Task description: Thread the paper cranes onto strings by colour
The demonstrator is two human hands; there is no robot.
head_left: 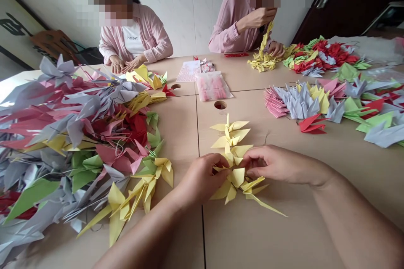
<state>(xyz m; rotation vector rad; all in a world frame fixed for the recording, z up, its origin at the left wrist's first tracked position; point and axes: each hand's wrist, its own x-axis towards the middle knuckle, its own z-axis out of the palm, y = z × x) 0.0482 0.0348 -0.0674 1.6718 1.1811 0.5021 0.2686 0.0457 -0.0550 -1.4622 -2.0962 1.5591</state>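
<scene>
In front of me a row of yellow paper cranes (233, 138) lies on the tan table (284, 235), the folded birds overlapping one another. My left hand (203, 176) is closed at the left edge of the row, thumb and fingers pinching one crane near its middle. From the other side my right hand (271, 163) pinches the same part of the row with bent fingers. A thin dark cord (267, 135) sticks up behind my right hand. Below both hands, one yellow crane (252, 189) points its long tip to the right.
A big heap of coloured paper cranes (78, 130) fills the left side. More strung cranes (303, 101) lie at right. Across the table sit two people; one person's hand (261, 17) lifts a yellow strand (265, 50). A plastic packet (214, 86) lies near a round table hole (220, 105).
</scene>
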